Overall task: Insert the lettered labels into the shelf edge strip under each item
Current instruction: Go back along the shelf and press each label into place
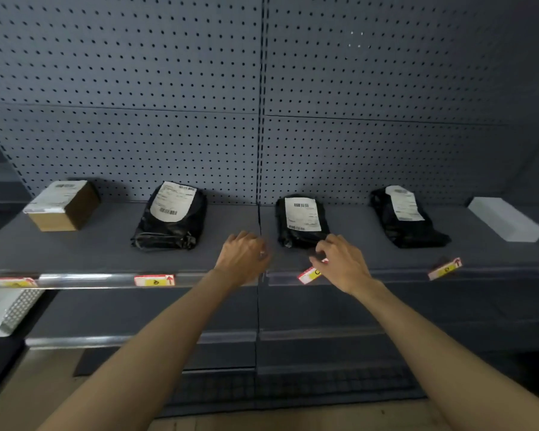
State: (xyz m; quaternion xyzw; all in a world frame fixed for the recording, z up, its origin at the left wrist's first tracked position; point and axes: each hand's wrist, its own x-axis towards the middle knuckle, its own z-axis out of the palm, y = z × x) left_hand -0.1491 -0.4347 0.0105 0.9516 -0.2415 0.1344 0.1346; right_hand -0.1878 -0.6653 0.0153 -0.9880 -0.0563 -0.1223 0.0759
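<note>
- Head view, centre of the frame: the left hand hovers over the front of the grey metal shelf, fingers curled loosely downward; whether it holds anything I cannot tell.
- Just right of centre, the right hand pinches the upper end of a yellow-and-red paper label marked with a black letter, thumb and fingertips closed on it. The label sits tilted at the clear plastic edge strip; whether it is seated in the strip I cannot tell.
- Left of centre, a second yellow-and-red label with a red arrow lies flat in the strip under a black plastic mailer bag with a white shipping sticker.
- Far left, a third label sits in the strip, below a brown cardboard box.
- Right side, a fourth label is tilted at the shelf edge, in front of another black mailer bag.
- A third black mailer bag lies just beyond the right hand.
- Far right, a white rectangular box rests on the shelf.
- Grey pegboard panel fills the upper frame.
</note>
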